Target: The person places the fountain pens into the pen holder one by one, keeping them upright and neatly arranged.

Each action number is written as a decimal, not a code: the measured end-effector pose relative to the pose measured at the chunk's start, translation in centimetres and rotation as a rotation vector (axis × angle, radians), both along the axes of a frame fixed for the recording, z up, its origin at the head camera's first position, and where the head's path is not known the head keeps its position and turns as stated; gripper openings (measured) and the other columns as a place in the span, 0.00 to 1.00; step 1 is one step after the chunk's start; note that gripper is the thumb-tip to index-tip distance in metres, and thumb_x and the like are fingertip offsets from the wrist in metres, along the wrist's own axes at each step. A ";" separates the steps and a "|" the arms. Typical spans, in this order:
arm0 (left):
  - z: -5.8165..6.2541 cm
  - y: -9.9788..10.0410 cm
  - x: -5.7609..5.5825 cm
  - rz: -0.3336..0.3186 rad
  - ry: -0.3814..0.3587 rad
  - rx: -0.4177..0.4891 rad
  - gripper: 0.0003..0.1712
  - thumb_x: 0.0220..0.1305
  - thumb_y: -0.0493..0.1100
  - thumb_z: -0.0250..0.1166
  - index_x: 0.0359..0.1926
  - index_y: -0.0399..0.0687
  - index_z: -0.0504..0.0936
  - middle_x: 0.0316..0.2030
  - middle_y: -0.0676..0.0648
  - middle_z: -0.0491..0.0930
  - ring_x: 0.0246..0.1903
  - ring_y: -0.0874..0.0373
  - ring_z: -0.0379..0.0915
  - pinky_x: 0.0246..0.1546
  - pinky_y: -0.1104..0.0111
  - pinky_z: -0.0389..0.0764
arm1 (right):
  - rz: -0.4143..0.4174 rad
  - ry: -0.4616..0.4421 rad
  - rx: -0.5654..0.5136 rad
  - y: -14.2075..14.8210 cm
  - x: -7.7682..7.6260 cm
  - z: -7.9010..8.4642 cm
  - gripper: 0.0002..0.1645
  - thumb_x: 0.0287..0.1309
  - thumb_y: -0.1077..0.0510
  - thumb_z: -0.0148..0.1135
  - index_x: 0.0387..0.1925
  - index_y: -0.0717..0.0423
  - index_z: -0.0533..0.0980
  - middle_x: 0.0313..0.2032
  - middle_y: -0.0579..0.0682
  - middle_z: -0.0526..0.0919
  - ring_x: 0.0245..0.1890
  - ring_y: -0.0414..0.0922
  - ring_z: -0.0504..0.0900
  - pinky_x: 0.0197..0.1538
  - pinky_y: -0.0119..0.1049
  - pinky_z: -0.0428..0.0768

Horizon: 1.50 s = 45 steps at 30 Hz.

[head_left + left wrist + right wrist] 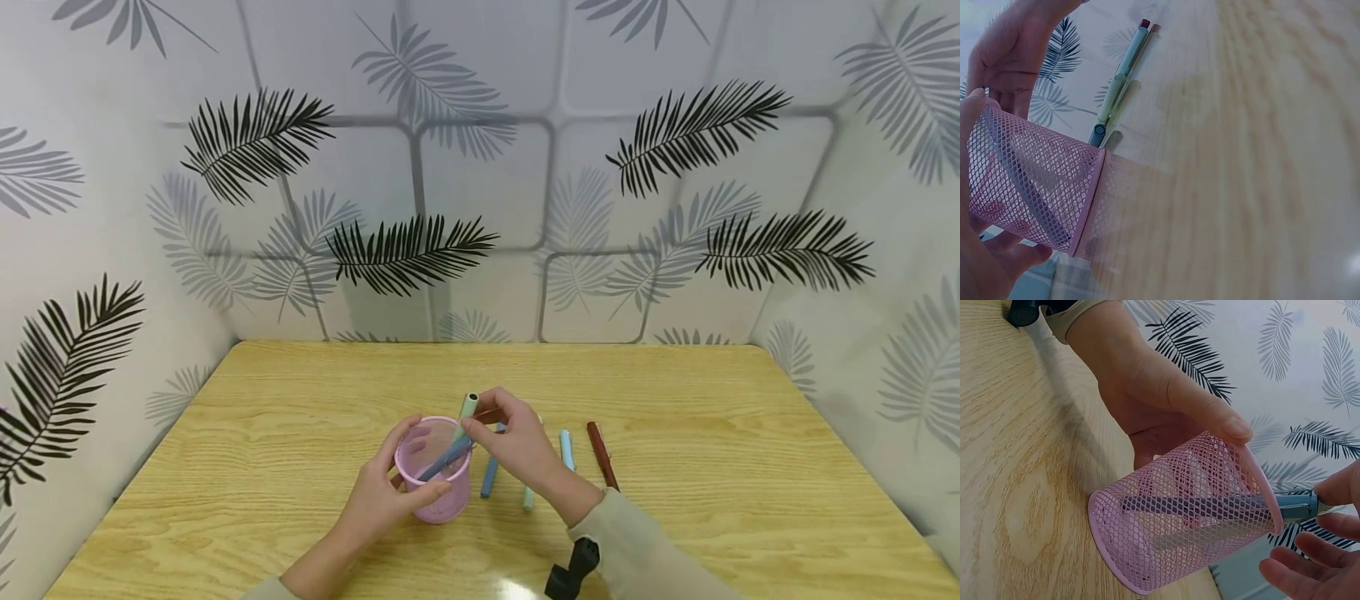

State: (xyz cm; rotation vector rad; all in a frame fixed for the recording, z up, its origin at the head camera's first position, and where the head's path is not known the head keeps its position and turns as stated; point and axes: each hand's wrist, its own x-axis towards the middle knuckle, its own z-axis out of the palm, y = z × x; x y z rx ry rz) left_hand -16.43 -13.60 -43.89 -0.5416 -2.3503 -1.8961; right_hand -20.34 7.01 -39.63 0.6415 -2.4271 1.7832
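Observation:
My left hand [382, 492] holds a pink mesh pen cup [444, 507] around its side, with the thumb near the rim. Inside the cup a blue pen [447, 458] leans at a slant, its lower end near the base in the right wrist view. My right hand [521, 442] is at the rim and pinches the upper end of this blue pen [1294, 507] between thumb and finger. A light green pen [468, 407] also stands in the cup and sticks out above the rim beside the right fingertips.
Right of the cup, a blue pen [490, 477], a light green pen [528, 500], a light blue pen [566, 450] and a dark red pen [602, 454] lie on the wooden table [262, 442]. A black device [573, 571] is at the right sleeve. Leaf-patterned walls surround the table.

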 end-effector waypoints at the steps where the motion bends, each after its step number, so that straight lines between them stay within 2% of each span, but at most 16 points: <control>1: 0.3 0.1 0.2 -0.005 -0.002 0.001 0.47 0.50 0.37 0.73 0.68 0.51 0.57 0.63 0.39 0.62 0.59 0.38 0.61 0.49 0.52 0.75 | -0.002 -0.002 0.005 0.0 0.0 0.0 0.10 0.58 0.55 0.62 0.40 0.54 0.75 0.39 0.47 0.78 0.40 0.45 0.78 0.36 0.39 0.78; 3: 0.9 0.2 0.4 -0.011 -0.003 -0.004 0.47 0.50 0.38 0.72 0.68 0.48 0.57 0.63 0.38 0.62 0.59 0.37 0.62 0.49 0.54 0.76 | -0.008 -0.011 0.015 0.1 0.1 0.1 0.11 0.59 0.54 0.62 0.42 0.53 0.75 0.39 0.47 0.78 0.39 0.45 0.78 0.35 0.38 0.78; 7: 1.3 0.2 0.6 -0.012 -0.009 -0.008 0.47 0.50 0.38 0.72 0.68 0.48 0.57 0.62 0.37 0.63 0.58 0.38 0.62 0.49 0.57 0.76 | -0.016 -0.018 0.020 0.2 0.2 0.2 0.10 0.60 0.55 0.61 0.42 0.54 0.76 0.39 0.47 0.78 0.38 0.45 0.77 0.32 0.37 0.79; 19: 1.2 0.3 0.5 0.002 -0.015 -0.006 0.48 0.48 0.37 0.73 0.68 0.47 0.57 0.62 0.37 0.63 0.58 0.38 0.62 0.49 0.57 0.76 | -0.015 -0.010 0.001 1.4 0.1 -0.1 0.09 0.62 0.57 0.59 0.42 0.56 0.75 0.39 0.50 0.78 0.36 0.46 0.79 0.33 0.36 0.81; 25: 1.3 0.3 0.5 0.006 -0.024 -0.005 0.48 0.48 0.37 0.73 0.68 0.48 0.57 0.62 0.38 0.62 0.59 0.38 0.62 0.49 0.58 0.76 | -0.014 -0.034 -0.015 2.2 0.0 -0.1 0.09 0.62 0.58 0.58 0.42 0.57 0.75 0.38 0.52 0.78 0.36 0.52 0.79 0.34 0.40 0.82; 31: 1.4 0.4 0.6 0.008 -0.020 -0.005 0.48 0.48 0.37 0.73 0.68 0.48 0.57 0.63 0.37 0.62 0.59 0.38 0.61 0.49 0.58 0.76 | -0.018 -0.043 -0.009 3.0 0.1 -0.3 0.10 0.62 0.58 0.58 0.43 0.59 0.75 0.38 0.53 0.77 0.35 0.49 0.78 0.33 0.35 0.82; 35: 1.3 0.4 0.5 0.008 -0.017 -0.007 0.48 0.48 0.37 0.73 0.68 0.47 0.57 0.63 0.37 0.61 0.59 0.38 0.61 0.49 0.59 0.76 | -0.024 -0.065 0.022 3.2 1.2 1.3 0.10 0.63 0.61 0.57 0.43 0.63 0.74 0.38 0.55 0.77 0.35 0.47 0.78 0.34 0.38 0.82; 38: 0.4 0.3 0.0 0.013 -0.006 -0.005 0.48 0.48 0.37 0.74 0.68 0.50 0.57 0.63 0.38 0.61 0.59 0.39 0.62 0.49 0.59 0.76 | -0.028 -0.074 0.049 3.4 2.0 2.6 0.09 0.63 0.64 0.55 0.43 0.65 0.74 0.38 0.58 0.78 0.35 0.49 0.78 0.33 0.37 0.81; 42: -1.2 -0.1 -0.8 0.029 0.003 -0.004 0.48 0.47 0.40 0.75 0.67 0.59 0.59 0.64 0.43 0.62 0.59 0.42 0.63 0.48 0.61 0.77 | -0.030 -0.077 0.065 3.9 2.2 2.7 0.07 0.63 0.65 0.54 0.42 0.63 0.74 0.39 0.59 0.78 0.34 0.48 0.78 0.32 0.35 0.80; 45: -1.4 -0.1 -0.9 0.036 -0.001 -0.012 0.48 0.47 0.42 0.75 0.66 0.64 0.59 0.63 0.46 0.63 0.58 0.44 0.64 0.47 0.62 0.78 | -0.048 -0.085 0.066 4.2 2.3 2.7 0.07 0.63 0.65 0.54 0.42 0.64 0.74 0.38 0.59 0.77 0.33 0.46 0.77 0.32 0.34 0.80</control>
